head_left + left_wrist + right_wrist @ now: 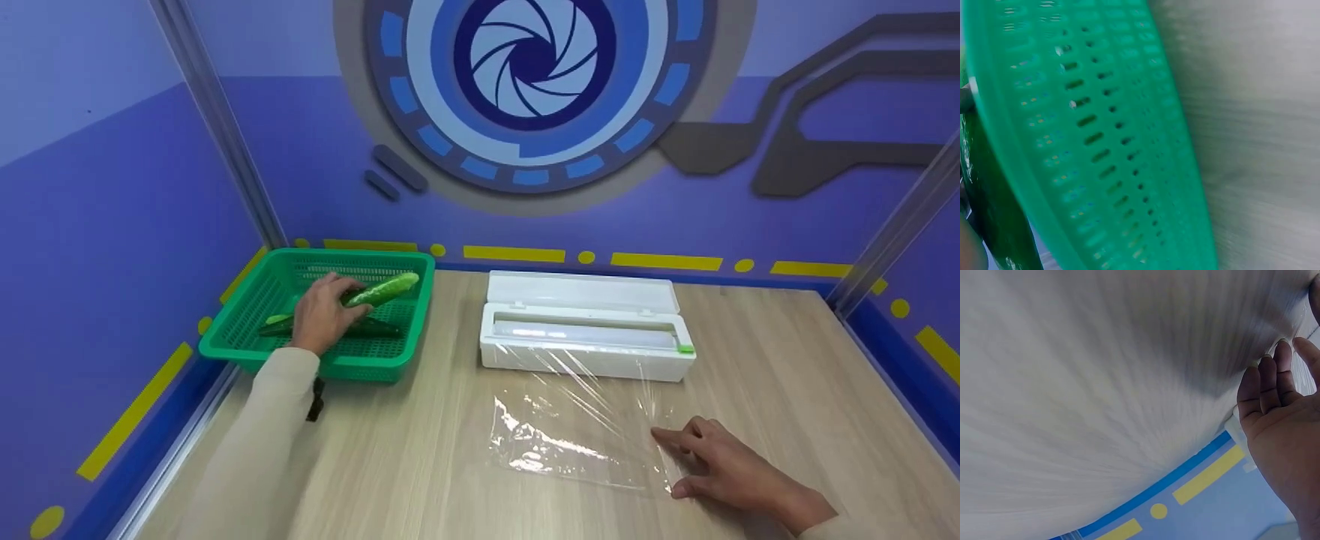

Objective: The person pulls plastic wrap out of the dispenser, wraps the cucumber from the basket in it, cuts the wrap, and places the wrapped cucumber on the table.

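Observation:
My left hand (322, 311) is inside the green basket (225, 352), gripping a light-green cucumber (391, 288) whose far end points up to the right. Below it in the basket lies a darker cucumber (375, 328), partly hidden by the hand. In the left wrist view the basket's slotted side (1095, 135) covers most of the picture, with a dark green cucumber (994, 191) at the left edge. My right hand (724, 465) rests at the right edge of a sheet of clear plastic wrap (555, 442), fingers loosely bent, thumb apart from the index finger.
Behind the sheet stands a white cling-film box (585, 362), its lid (581, 292) raised, with the roll (585, 334) inside. The sheet runs from the box over its front onto the wooden table (442, 420). Blue printed walls (360, 217) border the table at the back and sides.

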The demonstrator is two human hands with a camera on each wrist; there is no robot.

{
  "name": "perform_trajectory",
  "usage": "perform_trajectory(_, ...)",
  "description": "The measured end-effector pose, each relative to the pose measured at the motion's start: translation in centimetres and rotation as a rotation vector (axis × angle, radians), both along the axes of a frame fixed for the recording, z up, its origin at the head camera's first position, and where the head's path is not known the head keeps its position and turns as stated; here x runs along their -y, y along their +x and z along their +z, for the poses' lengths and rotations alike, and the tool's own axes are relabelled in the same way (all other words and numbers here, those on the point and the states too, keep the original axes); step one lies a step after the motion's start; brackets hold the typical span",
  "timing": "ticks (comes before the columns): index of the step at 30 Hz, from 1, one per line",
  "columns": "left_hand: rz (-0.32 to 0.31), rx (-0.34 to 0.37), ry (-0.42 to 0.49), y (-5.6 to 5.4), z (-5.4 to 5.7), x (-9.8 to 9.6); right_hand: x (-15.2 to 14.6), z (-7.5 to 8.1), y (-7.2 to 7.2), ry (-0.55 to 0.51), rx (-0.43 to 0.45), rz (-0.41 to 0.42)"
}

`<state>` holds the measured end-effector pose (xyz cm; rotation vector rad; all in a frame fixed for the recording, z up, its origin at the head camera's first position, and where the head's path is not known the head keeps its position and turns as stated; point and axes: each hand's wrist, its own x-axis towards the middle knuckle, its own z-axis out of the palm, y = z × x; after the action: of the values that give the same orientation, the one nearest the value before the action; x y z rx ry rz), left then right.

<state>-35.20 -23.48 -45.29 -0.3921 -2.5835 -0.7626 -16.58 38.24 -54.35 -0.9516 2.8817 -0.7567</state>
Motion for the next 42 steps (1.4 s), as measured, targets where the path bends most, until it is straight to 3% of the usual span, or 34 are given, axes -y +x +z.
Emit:
perform_trajectory(9, -0.073, -0.026, 0.021, 0.8, 1.9, -3.0, 0.1, 0.2, -0.1, 0.009, 0.089, -0.035)
perform_trajectory(19, -0.156, -0.028, -0.016, 2.1, 3.4, -8.0, 0.1, -0.2, 0.2, -0.043, -0.006, -0.009)
perform_trajectory(25, -0.223, -0.009, -0.040, 3.4, 4.2, -11.0, 0.0, -0.2, 0.1, -0.054, 0.034, -0.037)
perform_trajectory(36, -0.435, -0.034, -0.074, 6.6, 5.0, -16.1, 0.2, -0.2, 0.0, -0.053, 0.069, -0.068)
perform_trajectory(42, -0.508, -0.004, -0.104, 7.9, 4.3, -18.3, 0.3, 0.1, 0.1, -0.043, 0.129, -0.125)
